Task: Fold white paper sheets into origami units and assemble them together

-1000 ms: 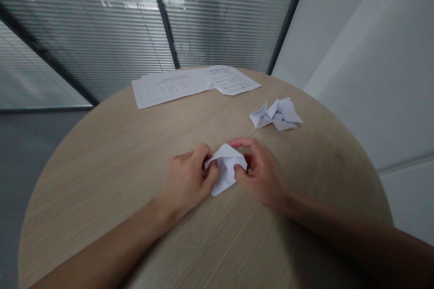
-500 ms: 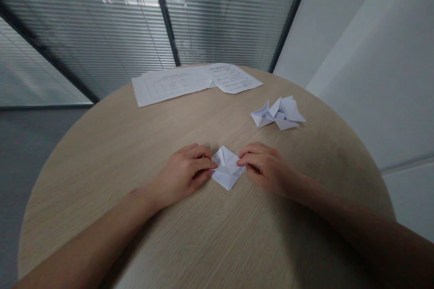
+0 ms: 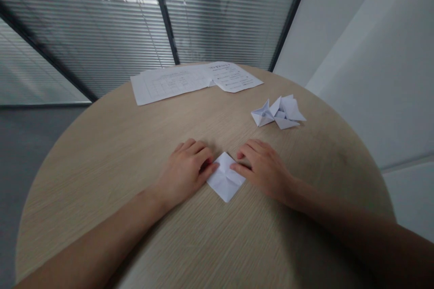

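A folded square of white paper [image 3: 225, 179] lies flat on the wooden table as a diamond, with crease lines showing on top. My left hand [image 3: 185, 174] rests to its left, the thumb tip touching the paper's left edge. My right hand [image 3: 261, 168] lies to its right, with the thumb on the right corner and the fingers spread just above it. Neither hand lifts the paper.
The round light-wood table [image 3: 101, 180] runs under everything. Printed sheets [image 3: 172, 82] lie at its far edge, and a crumpled folded paper shape [image 3: 278, 114] sits at the right. Slatted glass blinds [image 3: 84, 22] and a white wall [image 3: 356, 76] stand beyond.
The paper has gone from raised and pinched between both hands to lying flat, and it sits slightly nearer me. My hands have opened and moved apart to either side of it.
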Available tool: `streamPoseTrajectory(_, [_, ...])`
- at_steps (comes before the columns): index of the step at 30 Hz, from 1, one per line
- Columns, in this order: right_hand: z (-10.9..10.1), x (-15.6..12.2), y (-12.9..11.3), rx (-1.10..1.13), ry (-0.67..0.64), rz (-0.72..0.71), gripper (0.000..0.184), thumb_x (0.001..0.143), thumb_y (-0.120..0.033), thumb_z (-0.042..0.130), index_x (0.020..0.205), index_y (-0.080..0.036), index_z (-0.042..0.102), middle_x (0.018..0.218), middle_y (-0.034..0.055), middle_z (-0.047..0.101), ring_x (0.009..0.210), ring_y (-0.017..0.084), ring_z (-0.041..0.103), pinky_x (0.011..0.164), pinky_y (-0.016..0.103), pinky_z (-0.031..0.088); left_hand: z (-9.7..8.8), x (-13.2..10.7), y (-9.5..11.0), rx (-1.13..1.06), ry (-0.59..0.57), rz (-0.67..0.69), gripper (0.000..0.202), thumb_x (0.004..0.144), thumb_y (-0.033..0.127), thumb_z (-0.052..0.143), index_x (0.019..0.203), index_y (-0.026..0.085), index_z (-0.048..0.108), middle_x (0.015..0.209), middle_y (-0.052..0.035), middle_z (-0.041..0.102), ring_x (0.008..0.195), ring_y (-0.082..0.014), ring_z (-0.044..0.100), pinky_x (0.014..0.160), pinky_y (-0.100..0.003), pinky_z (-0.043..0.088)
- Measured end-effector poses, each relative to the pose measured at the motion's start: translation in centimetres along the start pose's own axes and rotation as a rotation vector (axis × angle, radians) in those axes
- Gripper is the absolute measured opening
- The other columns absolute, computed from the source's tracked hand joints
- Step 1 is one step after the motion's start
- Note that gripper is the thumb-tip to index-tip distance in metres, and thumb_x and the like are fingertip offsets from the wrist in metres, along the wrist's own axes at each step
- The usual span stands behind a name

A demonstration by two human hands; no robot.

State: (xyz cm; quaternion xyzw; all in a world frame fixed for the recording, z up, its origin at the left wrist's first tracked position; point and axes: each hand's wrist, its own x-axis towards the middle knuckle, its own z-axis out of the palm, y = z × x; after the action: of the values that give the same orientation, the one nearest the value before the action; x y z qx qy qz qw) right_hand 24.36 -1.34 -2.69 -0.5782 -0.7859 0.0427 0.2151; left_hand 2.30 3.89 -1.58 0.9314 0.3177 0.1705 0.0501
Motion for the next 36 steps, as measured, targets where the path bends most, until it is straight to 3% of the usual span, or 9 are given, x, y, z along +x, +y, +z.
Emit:
streamPoseTrajectory(4, [-0.6,-0.4,-0.8,0.024,-0.058,0.0,0.016,0.086,-0.027,0.072,0.098,-0.017,0.068,0.101,0.008,0.069,0.097,0.026,0.062,0.089,0.04,0.046,0.2,-0.1,0.2,-0.006,-0.004,0.057,0.02,0.096,0.021,0.055,0.109,0.022,0.07,0.102,-0.0082,0.065,0.096,-0.0254,0.056,0.083,-0.042,0.047])
streamPoseTrajectory(13, [-0.6,-0.5,-0.7,0.179,-0.159,0.148,0.023,0.083,-0.015,0.067,0.106,-0.017,0.066,0.102,0.0078,0.069,0.095,0.023,0.062,0.088,0.042,0.045,0.1,-0.1,0.1,-0.089,-0.038,0.046,0.026,0.096,0.032,0.056,0.115,0.02,0.068,0.111,-0.0104,0.064,0.106,-0.0281,0.055,0.092,-0.048,0.047])
streamPoseTrajectory(16, [-0.2,-0.2,-0.2,0.263,-0.144,0.17,0.027,0.077,-0.012,0.07,0.103,-0.019,0.067,0.09,0.0031,0.067,0.081,0.018,0.061,0.076,0.034,0.046,0.2,0.0,0.1,-0.093,-0.022,0.002,0.031,0.094,0.035,0.06,0.12,0.02,0.065,0.113,-0.0108,0.065,0.106,-0.0292,0.056,0.092,-0.049,0.047])
streamPoseTrajectory(20, [-0.3,-0.1,-0.1,0.358,-0.022,0.144,0.018,0.074,-0.01,0.071,0.087,-0.02,0.066,0.073,-0.0024,0.061,0.064,0.013,0.053,0.061,0.027,0.042,-0.2,0.0,0.2,-0.161,0.022,0.009,0.023,0.094,0.034,0.06,0.108,0.017,0.068,0.101,-0.0089,0.07,0.097,-0.026,0.059,0.086,-0.044,0.048])
streamPoseTrajectory(23, [-1.0,-0.3,-0.5,0.395,0.206,0.012,0.012,0.08,-0.012,0.068,0.076,-0.022,0.062,0.071,-0.0016,0.061,0.066,0.014,0.055,0.062,0.028,0.043,-1.0,-0.2,0.5,-0.234,0.196,0.084,0.016,0.097,0.029,0.056,0.095,0.019,0.068,0.085,-0.0043,0.07,0.083,-0.02,0.06,0.078,-0.037,0.048])
streamPoseTrajectory(25, [-1.4,-0.5,-0.6,0.373,0.378,-0.119,0.014,0.086,-0.015,0.063,0.075,-0.023,0.062,0.073,0.0,0.062,0.071,0.016,0.058,0.065,0.03,0.045,-1.4,-0.5,0.6,-0.207,0.344,0.164,0.013,0.097,0.023,0.055,0.094,0.021,0.068,0.085,-0.0032,0.071,0.081,-0.018,0.06,0.078,-0.035,0.047])
streamPoseTrajectory(27, [-1.5,-0.6,-0.3,0.322,0.443,-0.228,0.019,0.089,-0.014,0.058,0.073,-0.024,0.062,0.074,0.0008,0.062,0.073,0.017,0.059,0.068,0.031,0.045,-1.6,-0.7,0.5,-0.124,0.416,0.246,0.012,0.096,0.016,0.056,0.095,0.021,0.067,0.089,-0.0032,0.071,0.083,-0.0179,0.06,0.078,-0.035,0.046])
streamPoseTrajectory(31, [-0.8,-0.4,0.7,0.17,0.209,-0.295,0.021,0.087,-0.008,0.056,0.073,-0.022,0.063,0.078,0.0022,0.065,0.077,0.018,0.059,0.075,0.033,0.045,-1.2,-0.5,0.1,-0.004,0.258,0.334,0.017,0.096,0.013,0.052,0.091,0.019,0.067,0.089,-0.0034,0.071,0.084,-0.0188,0.06,0.076,-0.034,0.046])
streamPoseTrajectory(36, [-0.5,-0.1,1.5,0.188,-0.008,-0.28,0.022,0.076,0.0,0.056,0.082,-0.019,0.067,0.087,0.0053,0.071,0.087,0.021,0.062,0.083,0.035,0.046,-0.9,-0.1,0.1,-0.134,-0.004,0.297,0.02,0.093,0.014,0.048,0.091,0.016,0.068,0.091,-0.0066,0.07,0.083,-0.0187,0.062,0.078,-0.033,0.051])
